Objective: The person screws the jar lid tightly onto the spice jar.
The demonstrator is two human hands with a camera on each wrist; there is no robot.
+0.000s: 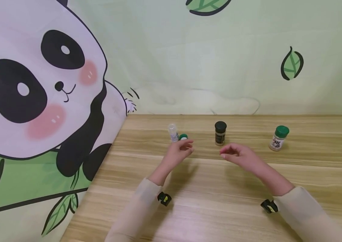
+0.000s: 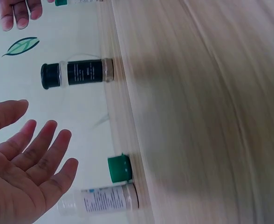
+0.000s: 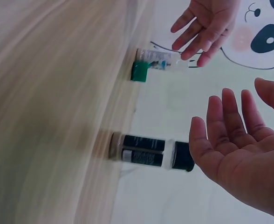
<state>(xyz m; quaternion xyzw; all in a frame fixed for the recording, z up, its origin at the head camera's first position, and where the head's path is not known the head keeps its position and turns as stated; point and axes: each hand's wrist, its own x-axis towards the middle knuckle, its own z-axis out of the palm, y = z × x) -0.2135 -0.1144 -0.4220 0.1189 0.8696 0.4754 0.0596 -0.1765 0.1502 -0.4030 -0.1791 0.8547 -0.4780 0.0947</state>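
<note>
My left hand [image 1: 178, 151] hovers over the table with loosely bent fingers and nothing in its grasp. Just beyond it stand an uncapped clear bottle [image 1: 173, 132] with a printed label and a green cap [image 1: 183, 136] beside it, partly covered by the hand in the head view. My right hand [image 1: 242, 155] is also raised and empty, its fingers relaxed. Nearest to it is a black-capped spice jar [image 1: 220, 133] with a dark label, upright between the two hands. The left wrist view shows the green cap [image 2: 120, 168] close against the bottle [image 2: 104, 199].
A green-capped seasoning jar [image 1: 279, 138] stands farther right on the wooden table [image 1: 207, 208]. Behind the table's far edge hangs a pale green cloth [image 1: 171, 67] printed with a panda and leaves. Each sleeve carries a small black device [image 1: 164, 199] near the wrist.
</note>
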